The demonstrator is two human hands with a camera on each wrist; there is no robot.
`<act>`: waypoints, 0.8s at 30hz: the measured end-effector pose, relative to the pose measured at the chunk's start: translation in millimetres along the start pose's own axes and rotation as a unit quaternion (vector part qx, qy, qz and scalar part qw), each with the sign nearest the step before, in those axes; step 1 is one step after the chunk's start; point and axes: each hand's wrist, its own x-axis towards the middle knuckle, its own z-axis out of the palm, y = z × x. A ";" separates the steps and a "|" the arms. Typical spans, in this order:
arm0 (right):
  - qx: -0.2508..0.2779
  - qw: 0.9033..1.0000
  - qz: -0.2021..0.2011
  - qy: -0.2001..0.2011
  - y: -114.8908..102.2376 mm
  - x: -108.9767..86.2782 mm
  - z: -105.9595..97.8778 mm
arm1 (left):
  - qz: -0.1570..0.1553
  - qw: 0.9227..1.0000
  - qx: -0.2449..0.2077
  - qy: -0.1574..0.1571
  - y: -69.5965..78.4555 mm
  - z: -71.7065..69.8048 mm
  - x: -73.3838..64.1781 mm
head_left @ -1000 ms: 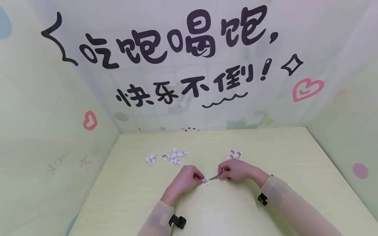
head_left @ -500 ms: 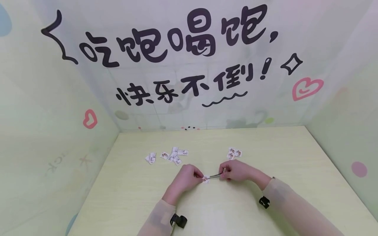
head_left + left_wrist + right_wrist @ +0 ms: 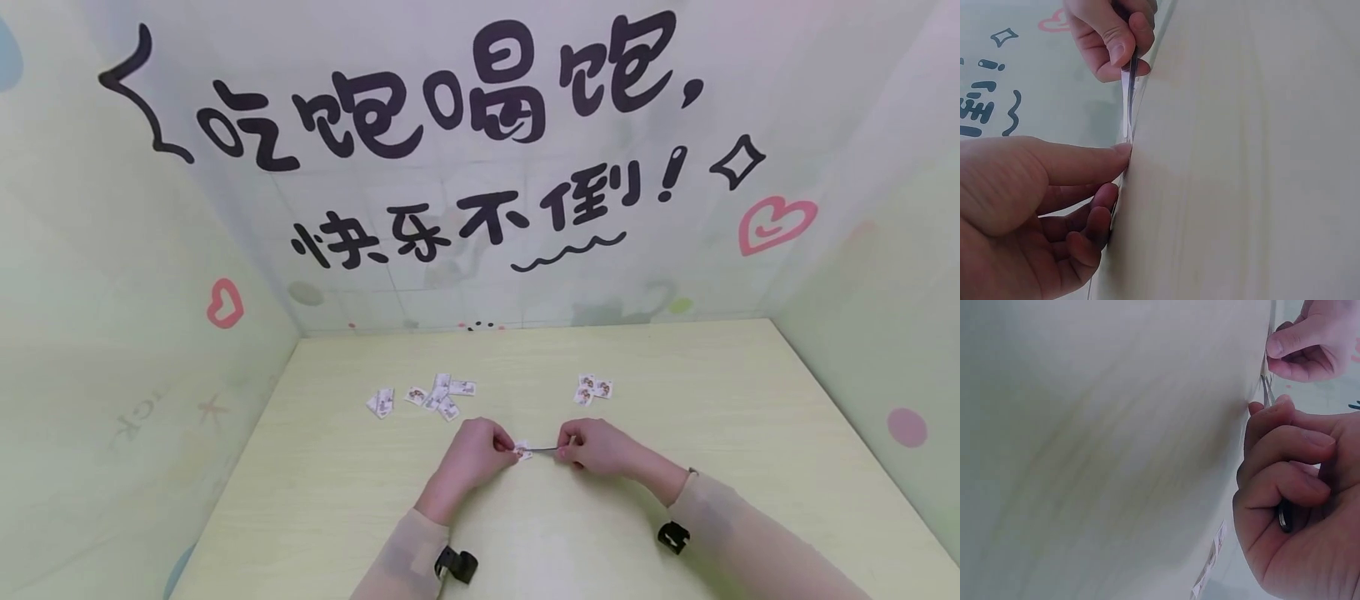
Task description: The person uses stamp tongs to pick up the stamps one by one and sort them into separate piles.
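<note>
Slip pair (image 3: pixel 386 402), overlapping: far left, lying on the tabletop (image 3: pixel 525 533). Slip group (image 3: pixel 438 397), small printed papers, several overlapping: right of the pair; the one at its left end carries a brownish figure. My left hand (image 3: pixel 474 452): thumb and finger pinched on a slip's edge, other fingers curled. Figure-printed slip (image 3: pixel 522 456): between my two hands, its left edge in that pinch; whether it touches the surface, I cannot tell. Tweezer-like tool (image 3: pixel 543 449), slim, metal: spans from right hand to slip, nearly level, tip at the paper; whether it grips there, I cannot tell. Slip trio (image 3: pixel 586 389), brown-figured: beyond my right hand, apart from it. My right hand (image 3: pixel 600 445): fingers closed around the tool. Step in hand, by my judgement: tool work on the steadied slip. Next move calls for, I think, a firm left pinch and a small, controlled motion at the tip.
</note>
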 end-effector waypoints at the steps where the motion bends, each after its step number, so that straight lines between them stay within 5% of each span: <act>1: 0.000 1.000 0.002 0.002 -0.6 -0.1 0.6 | 0.000 1.000 0.000 0.000 -0.1 0.1 0.0; 18: -0.003 1.000 0.013 0.007 -4.3 2.1 2.2 | -0.009 1.000 -0.004 -0.012 1.3 -3.9 -0.1; 24: -0.011 1.000 -0.014 -0.014 0.5 5.7 -3.7 | 0.022 0.999 0.016 0.021 0.1 -6.7 2.5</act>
